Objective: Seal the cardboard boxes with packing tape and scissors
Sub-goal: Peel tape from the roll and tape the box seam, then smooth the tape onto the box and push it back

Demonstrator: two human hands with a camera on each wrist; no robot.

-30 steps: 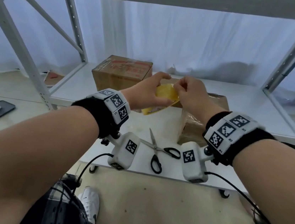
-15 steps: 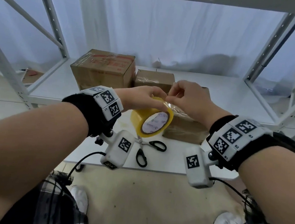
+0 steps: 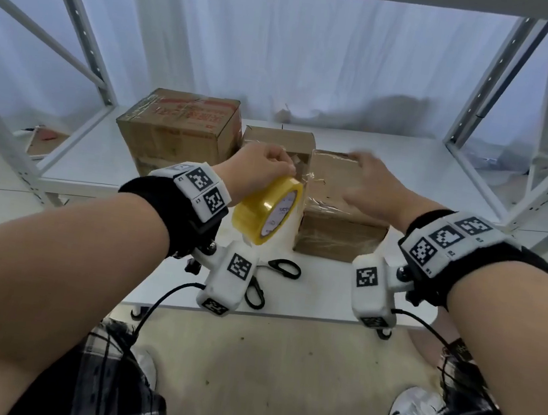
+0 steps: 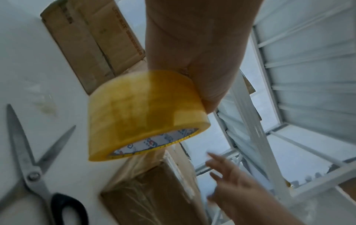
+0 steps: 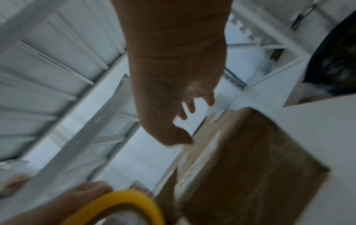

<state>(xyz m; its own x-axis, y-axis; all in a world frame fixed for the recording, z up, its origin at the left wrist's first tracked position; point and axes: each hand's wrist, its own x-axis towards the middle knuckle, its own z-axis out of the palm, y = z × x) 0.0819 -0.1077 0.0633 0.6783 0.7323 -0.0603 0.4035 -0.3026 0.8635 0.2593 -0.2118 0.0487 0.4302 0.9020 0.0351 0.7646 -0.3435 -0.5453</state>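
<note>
- My left hand (image 3: 263,168) has its fingers curled round the top of the tape (image 3: 267,208), holding the yellow roll up on edge above the bench (image 3: 166,284), just left of the near box (image 3: 341,212).
- From the left wrist I see the roll (image 4: 142,114) hanging under my palm, with its printed white core facing down and to the right.
- A clear strip of tape runs from the roll to the near box's upper left edge.
- My right hand (image 3: 368,184) is over the top of the near box with its fingers spread and straight, holding nothing; it is blurred, so I cannot tell whether it touches the cardboard.
- The right wrist view shows those fingers (image 5: 192,106) apart beside the box's far edge.
- The near box already carries glossy tape on its front and top.
- The scissors (image 4: 32,167) lie on the bench with blades apart, in front of the tape and partly hidden behind my left wrist camera in the head view.
- A big box (image 3: 178,130) and a small box (image 3: 279,139) stand further back on the shelf (image 3: 409,162), side by side.
- White curtain (image 3: 284,53) hangs behind the rack.
</note>
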